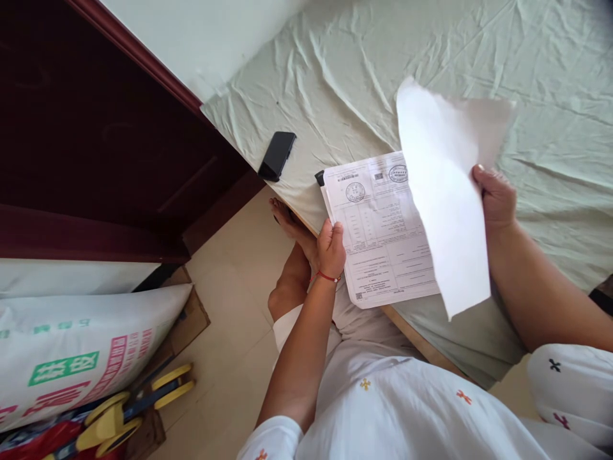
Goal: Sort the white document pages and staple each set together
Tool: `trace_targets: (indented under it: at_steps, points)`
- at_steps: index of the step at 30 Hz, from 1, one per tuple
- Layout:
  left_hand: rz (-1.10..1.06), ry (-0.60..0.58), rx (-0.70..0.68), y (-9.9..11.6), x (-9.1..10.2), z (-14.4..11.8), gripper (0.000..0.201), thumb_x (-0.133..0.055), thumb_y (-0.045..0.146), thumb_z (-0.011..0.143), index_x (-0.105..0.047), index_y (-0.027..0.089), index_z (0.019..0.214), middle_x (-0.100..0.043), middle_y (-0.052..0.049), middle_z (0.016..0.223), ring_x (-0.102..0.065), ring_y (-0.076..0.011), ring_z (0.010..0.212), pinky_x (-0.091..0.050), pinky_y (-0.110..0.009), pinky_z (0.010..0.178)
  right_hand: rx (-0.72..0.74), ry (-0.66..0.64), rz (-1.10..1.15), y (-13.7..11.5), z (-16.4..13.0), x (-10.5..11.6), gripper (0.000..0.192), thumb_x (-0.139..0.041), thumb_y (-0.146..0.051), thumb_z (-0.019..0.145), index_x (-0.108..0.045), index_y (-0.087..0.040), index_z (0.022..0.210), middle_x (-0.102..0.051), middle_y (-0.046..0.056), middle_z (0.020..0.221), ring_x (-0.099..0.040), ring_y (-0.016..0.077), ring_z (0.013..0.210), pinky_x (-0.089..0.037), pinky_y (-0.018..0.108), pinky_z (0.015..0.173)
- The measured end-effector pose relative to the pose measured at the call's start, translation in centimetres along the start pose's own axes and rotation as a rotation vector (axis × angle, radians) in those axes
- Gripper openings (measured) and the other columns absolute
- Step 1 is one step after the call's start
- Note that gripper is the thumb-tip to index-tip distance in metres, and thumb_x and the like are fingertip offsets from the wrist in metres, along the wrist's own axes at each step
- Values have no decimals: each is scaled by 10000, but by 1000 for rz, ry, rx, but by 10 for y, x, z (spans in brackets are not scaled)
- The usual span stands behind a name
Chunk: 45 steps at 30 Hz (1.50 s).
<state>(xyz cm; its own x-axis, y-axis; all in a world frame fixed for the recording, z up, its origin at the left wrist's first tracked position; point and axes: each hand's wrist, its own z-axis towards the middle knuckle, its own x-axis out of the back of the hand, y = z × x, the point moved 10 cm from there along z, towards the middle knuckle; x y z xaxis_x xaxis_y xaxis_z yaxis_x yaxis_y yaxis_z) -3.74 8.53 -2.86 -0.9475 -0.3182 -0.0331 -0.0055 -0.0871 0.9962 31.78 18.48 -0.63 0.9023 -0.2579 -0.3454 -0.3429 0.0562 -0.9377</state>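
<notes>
My left hand [331, 248], with a red string bracelet at the wrist, is closed on the near left edge of a stack of printed documents [383, 236]. Round stamps, tables and small square codes show on the top page. In my right hand [498, 197] a loose white sheet [440, 185] is pinched between thumb and fingers. That sheet bends, its blank side facing me, and covers the right part of the printed page. Just behind the stack's upper left corner a small black object [320, 178] peeks out; its kind I cannot tell.
A black smartphone [277, 156] lies near the edge of the bed with its pale green sheet [345, 89]. Dark red wooden furniture [96, 128] stands at left. Below it are a printed white sack [86, 351] and a yellow-and-blue wheeled object [110, 418] on the tiled floor [225, 306].
</notes>
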Motion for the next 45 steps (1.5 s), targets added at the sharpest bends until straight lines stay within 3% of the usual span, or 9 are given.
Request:
trace_targets:
  at_steps: [4, 9, 15, 22, 29, 35, 41, 45]
  points:
    - [-27, -4, 25, -3, -1, -1, 422, -640, 648, 975, -693, 231, 1006, -761, -49, 1034, -704, -221, 979, -558, -366, 934, -22, 9, 74, 2, -6, -5, 229, -852, -258, 569, -731, -230, 761, -748, 38, 772, -765, 304, 870, -650, 441, 799]
    - [-16, 15, -15, 5, 2, 0, 430, -681, 649, 950, -738, 232, 1040, -778, -53, 1059, -711, -235, 1030, -552, -379, 994, -99, -164, -50, 10, -21, -25, 359, -975, -351, 547, -789, -230, 830, -750, 23, 761, -629, 169, 589, -557, 336, 564]
    - [-68, 10, -7, 1, 0, 0, 440, -673, 638, 961, -752, 226, 1092, -784, -64, 1120, -715, -247, 1102, -537, -389, 1061, -71, -357, -194, 15, -32, -43, 474, -1020, -436, 612, -808, -217, 974, -773, 30, 866, -649, 146, 667, -546, 274, 556]
    - [-42, 28, -26, 5, 3, -1, 423, -682, 634, 958, -753, 225, 1039, -772, -46, 1050, -705, -227, 1054, -528, -362, 1032, -39, -268, -227, 17, -35, -44, 478, -1035, -352, 544, -763, -274, 928, -767, -26, 835, -642, 131, 628, -531, 245, 514]
    - [-21, 17, -49, 8, 2, -2, 404, -671, 617, 976, -731, 218, 1000, -752, -33, 993, -682, -194, 958, -528, -327, 952, 39, -303, -308, 12, -40, -50, 451, -992, -476, 615, -725, -291, 928, -755, -25, 815, -630, 146, 593, -517, 268, 471]
    - [-48, -10, -22, 5, -2, -2, 406, -673, 607, 978, -726, 212, 1055, -765, -57, 1082, -707, -221, 1075, -530, -357, 1041, 98, -373, -570, 15, -43, -51, 382, -857, -515, 807, -685, -284, 1058, -737, 33, 900, -675, 219, 700, -568, 363, 546]
    - [-20, -27, -43, 10, -2, -1, 407, -662, 611, 983, -727, 212, 1031, -768, -59, 1053, -702, -244, 1180, -503, -373, 1125, 322, -221, -915, -2, -32, -43, 369, -754, -436, 879, -674, -262, 1194, -735, 79, 1071, -667, 232, 816, -592, 397, 690]
    - [-9, -24, -40, 8, 1, -1, 378, -652, 580, 1002, -728, 212, 1044, -766, -47, 1060, -704, -218, 1116, -515, -342, 1072, 288, -195, -962, 2, -21, -35, 483, -725, -416, 888, -627, -250, 1330, -759, 94, 1149, -579, 180, 684, -574, 422, 743]
